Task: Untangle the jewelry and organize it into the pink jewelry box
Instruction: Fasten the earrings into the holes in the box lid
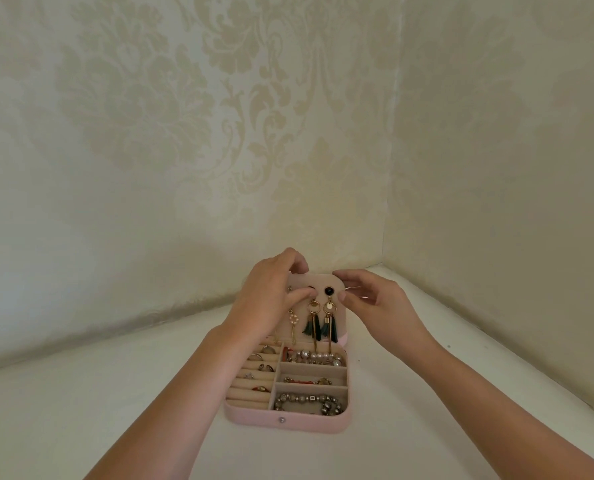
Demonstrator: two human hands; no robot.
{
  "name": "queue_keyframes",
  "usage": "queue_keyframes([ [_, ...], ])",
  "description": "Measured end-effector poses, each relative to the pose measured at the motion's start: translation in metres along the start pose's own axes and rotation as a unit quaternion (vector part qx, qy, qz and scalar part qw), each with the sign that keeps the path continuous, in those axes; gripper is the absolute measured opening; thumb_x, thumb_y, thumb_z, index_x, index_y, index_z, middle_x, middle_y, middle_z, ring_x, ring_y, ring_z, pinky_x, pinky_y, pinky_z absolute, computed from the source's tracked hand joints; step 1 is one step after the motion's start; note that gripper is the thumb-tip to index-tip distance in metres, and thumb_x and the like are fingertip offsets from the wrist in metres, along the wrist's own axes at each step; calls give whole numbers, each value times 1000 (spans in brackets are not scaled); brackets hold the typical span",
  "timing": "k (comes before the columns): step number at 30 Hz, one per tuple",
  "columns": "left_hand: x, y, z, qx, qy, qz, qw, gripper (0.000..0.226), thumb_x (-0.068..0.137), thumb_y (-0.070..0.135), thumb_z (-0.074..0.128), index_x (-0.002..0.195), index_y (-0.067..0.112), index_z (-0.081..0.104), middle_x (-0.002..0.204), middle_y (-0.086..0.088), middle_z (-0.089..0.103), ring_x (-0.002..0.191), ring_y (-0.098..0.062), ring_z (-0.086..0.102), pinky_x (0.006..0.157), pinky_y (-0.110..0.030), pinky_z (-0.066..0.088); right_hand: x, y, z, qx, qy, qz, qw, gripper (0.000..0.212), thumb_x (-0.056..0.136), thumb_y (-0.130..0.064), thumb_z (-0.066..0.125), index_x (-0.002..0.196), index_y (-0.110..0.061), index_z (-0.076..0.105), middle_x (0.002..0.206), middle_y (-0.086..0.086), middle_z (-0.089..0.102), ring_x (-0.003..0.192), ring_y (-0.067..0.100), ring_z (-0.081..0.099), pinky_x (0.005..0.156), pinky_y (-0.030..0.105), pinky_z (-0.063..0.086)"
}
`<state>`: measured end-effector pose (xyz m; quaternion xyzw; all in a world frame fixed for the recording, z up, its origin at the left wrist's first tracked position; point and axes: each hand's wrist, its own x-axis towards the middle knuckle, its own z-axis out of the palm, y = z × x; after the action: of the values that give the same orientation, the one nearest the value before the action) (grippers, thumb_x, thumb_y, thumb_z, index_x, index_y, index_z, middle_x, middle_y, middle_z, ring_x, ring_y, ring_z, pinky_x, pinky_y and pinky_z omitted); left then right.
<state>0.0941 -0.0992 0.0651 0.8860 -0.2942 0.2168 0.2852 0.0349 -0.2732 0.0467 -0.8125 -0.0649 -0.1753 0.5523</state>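
No word, label, brand or number can be read anywhere in view. The pink jewelry box (254,420) shows only a plain metal snap (282,419) on its front wall, with no lettering on it, and the wallpaper (143,112) behind bears a pale leaf-and-flower pattern without any writing.

Cream damask-patterned walls (143,140) at a corner, plain white surface (63,410) below, soft even light
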Motion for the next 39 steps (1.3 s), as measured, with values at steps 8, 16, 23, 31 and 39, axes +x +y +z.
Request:
queue_keyframes([
  [8,4,-3,-1,-10,-54,-26,998,28,83,32,69,109,22,65,105,6,65,97,-13,58,84,-30,44,5,38,-68,-393,10,165,905,35,91,-21,58,126,-12,57,126,2,58,114,19,55,92,26,39],
  [16,6,-3,-8,-7,-80,-22,996,29,81,35,70,106,22,66,99,8,66,90,-10,56,73,-24,38,-18,63,-123,-289,-7,336,896,22,68,-20,84,69,-13,64,57,3,62,50,15,54,51,21,40],
  [23,5,-1,-12,-20,-99,-35,994,26,81,34,71,103,22,66,91,11,62,87,-11,56,71,-25,40,-19,65,-120,-258,-16,314,913,15,67,-12,84,71,-17,70,60,-4,64,53,9,56,48,15,42],
  [31,9,-1,-17,-68,-127,-65,987,16,76,31,76,87,30,65,90,9,66,86,-10,60,71,-22,43,-19,68,-116,-277,-27,274,921,16,74,-12,79,64,-20,69,62,-4,64,57,8,56,53,18,40],
  [39,11,-1,-25,-81,-133,-72,985,17,73,32,79,84,30,67,82,14,62,75,-1,54,64,-14,39,2,70,-114,-335,-59,283,897,21,73,-13,72,54,-14,64,45,-4,57,43,9,50,49,19,40],
])
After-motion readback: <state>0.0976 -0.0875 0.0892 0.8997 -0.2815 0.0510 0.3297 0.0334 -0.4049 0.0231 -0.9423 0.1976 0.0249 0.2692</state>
